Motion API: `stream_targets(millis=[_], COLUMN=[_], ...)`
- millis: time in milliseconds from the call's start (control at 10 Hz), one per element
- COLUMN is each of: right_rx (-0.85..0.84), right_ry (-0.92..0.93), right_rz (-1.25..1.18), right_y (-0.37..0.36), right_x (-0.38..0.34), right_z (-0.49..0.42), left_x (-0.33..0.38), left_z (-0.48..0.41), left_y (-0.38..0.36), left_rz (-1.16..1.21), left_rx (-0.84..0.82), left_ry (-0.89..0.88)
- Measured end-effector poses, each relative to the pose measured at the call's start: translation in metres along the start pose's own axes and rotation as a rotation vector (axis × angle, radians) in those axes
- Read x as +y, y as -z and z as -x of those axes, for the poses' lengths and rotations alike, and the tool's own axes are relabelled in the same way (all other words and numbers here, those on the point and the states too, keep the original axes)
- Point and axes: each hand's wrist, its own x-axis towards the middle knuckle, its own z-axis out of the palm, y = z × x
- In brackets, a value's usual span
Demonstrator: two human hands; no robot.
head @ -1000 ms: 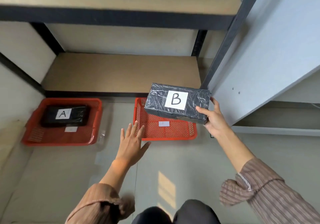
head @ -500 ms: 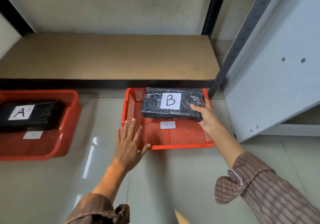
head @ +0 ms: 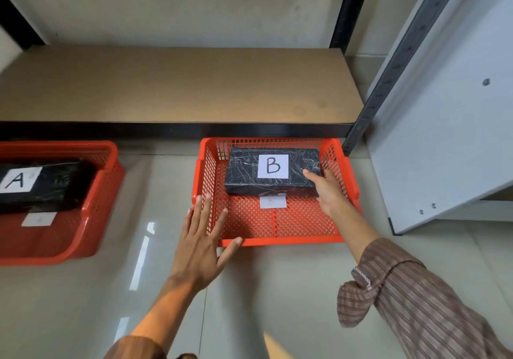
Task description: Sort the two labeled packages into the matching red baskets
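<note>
The black wrapped package marked B (head: 249, 175) lies in the back half of the right red basket (head: 277, 240), just behind a small white B tag (head: 273, 202) on the basket floor. My right hand (head: 326, 189) grips the package's right front corner, thumb on top. My left hand (head: 201, 245) hovers open, fingers spread, over the basket's front left corner. The package marked A (head: 50, 186) rests in the left red basket (head: 91, 214), which is partly cut off by the frame edge.
Both baskets stand on a pale tiled floor in front of a low wooden shelf (head: 177, 86) with a black front edge. A dark metal upright (head: 388, 70) and a grey panel (head: 449, 136) stand close to the right of the B basket.
The B package came down from the air into the right basket and now rests on its floor. My view has moved closer. My left hand stayed spread near the basket's front left corner.
</note>
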Motion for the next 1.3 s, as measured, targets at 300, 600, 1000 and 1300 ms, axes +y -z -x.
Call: stream_targets(millis=[300,600,1000,1300], right_rx=[0.089,0.113,0.079,0.081], right_ry=[0.142,0.067,0.078,0.243], right_rz=[0.349,0.903,0.882,0.79], right_y=[-0.009,-0.033,-0.031,-0.023], right_x=[0.015,0.006,0.001,-0.024], right_z=[-0.001,0.005,0.014,0.057], left_x=[0.001,0.001,-0.001,0.013], left_z=[0.0,0.0,-0.001,-0.005], left_y=[0.0,0.001,0.0,0.03], left_rz=[0.007,0.021,-0.009,-0.037], left_rx=[-0.001,0.015,-0.018,-0.173], left_ry=[-0.014,-0.026,-0.016,0.042])
